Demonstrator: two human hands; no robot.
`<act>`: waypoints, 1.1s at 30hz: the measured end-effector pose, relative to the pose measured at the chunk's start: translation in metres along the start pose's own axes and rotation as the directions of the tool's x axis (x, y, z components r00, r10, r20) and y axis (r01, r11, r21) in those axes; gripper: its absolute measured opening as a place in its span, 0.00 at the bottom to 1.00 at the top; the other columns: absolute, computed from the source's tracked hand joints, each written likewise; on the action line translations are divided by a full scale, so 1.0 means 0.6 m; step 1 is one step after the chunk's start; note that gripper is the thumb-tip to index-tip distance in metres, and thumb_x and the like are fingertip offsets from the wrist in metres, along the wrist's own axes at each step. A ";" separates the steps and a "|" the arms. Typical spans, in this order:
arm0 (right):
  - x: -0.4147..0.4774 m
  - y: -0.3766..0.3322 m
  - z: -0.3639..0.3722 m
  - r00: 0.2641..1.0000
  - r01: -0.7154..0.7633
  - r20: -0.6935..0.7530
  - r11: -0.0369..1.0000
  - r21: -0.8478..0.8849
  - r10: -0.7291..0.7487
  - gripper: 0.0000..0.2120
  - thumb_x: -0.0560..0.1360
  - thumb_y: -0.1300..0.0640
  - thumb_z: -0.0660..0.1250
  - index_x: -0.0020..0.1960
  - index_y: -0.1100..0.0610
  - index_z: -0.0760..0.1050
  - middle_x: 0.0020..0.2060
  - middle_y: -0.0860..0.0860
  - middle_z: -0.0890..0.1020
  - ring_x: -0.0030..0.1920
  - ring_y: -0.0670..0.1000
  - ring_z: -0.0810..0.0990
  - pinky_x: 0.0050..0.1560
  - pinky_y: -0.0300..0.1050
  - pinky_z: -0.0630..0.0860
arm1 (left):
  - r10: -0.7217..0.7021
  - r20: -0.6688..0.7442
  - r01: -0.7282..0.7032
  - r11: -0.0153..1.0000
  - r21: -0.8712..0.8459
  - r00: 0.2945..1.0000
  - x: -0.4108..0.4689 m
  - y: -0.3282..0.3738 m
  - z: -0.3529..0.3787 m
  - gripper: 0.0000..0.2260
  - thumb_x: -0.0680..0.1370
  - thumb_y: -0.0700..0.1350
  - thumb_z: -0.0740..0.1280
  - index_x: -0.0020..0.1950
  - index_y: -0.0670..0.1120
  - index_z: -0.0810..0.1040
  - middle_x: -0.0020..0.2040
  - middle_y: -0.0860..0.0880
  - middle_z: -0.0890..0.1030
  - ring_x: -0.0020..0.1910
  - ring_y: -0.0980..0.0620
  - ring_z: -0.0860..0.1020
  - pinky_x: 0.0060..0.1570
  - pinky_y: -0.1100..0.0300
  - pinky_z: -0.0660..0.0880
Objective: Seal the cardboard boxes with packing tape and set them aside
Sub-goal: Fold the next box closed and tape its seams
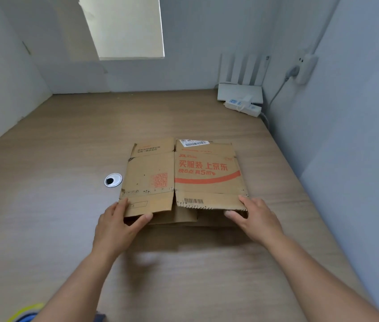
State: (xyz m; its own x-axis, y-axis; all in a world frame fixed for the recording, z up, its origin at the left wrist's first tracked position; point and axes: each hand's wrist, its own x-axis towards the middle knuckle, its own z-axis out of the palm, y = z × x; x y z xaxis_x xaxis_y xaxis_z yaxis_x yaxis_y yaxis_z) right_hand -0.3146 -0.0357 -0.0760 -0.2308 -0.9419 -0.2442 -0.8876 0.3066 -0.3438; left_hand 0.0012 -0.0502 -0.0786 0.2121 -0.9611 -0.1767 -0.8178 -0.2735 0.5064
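one flattened, red-printed cardboard box [183, 173] lies, near flaps pinched by left grip [118, 226] and right grip [257, 217].

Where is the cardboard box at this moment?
In the head view the cardboard box lies in the middle of the desk, just right of the round cable grommet; the left hand and right hand grip its near flaps.

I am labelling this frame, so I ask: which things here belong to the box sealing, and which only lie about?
Job: flattened cardboard box; left hand and right hand, gripping its near flaps.
Lying about: router, power strip, cable grommet, wall socket.
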 end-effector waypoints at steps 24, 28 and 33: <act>-0.268 -0.027 -0.175 0.898 0.329 -0.406 0.869 0.369 -0.168 0.07 0.77 0.58 0.63 0.50 0.57 0.80 0.43 0.53 0.83 0.44 0.54 0.79 0.43 0.48 0.77 | 0.139 -0.317 -0.305 0.765 -0.567 0.938 -0.346 0.130 -0.189 0.12 0.81 0.41 0.60 0.48 0.61 0.71 0.39 0.48 0.82 0.27 0.49 0.81 0.33 0.56 0.79; -0.302 -0.041 -0.203 0.883 0.344 -0.455 0.819 0.459 -0.116 0.16 0.75 0.48 0.66 0.60 0.53 0.74 0.48 0.50 0.81 0.46 0.55 0.82 0.48 0.54 0.79 | 0.113 -0.267 -0.261 0.735 -0.625 0.957 -0.366 0.110 -0.215 0.07 0.81 0.41 0.60 0.57 0.51 0.72 0.42 0.44 0.81 0.30 0.42 0.81 0.39 0.46 0.79; -0.330 -0.079 -0.222 0.932 0.298 -0.282 0.922 0.248 -0.226 0.18 0.74 0.39 0.64 0.54 0.51 0.74 0.48 0.49 0.80 0.45 0.52 0.80 0.37 0.44 0.75 | 0.061 -0.187 -0.179 0.669 -0.721 0.980 -0.381 0.079 -0.244 0.08 0.82 0.41 0.60 0.61 0.47 0.71 0.43 0.40 0.81 0.27 0.45 0.81 0.33 0.52 0.80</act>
State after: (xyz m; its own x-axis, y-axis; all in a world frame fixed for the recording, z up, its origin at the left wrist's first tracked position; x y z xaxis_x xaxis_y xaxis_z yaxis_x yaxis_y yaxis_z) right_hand -0.2798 0.1178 0.1092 -0.1271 -0.9862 0.1057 -0.7880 0.0357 -0.6146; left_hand -0.0078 0.1512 0.1096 0.2584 -0.9659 0.0152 -0.1992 -0.0379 0.9792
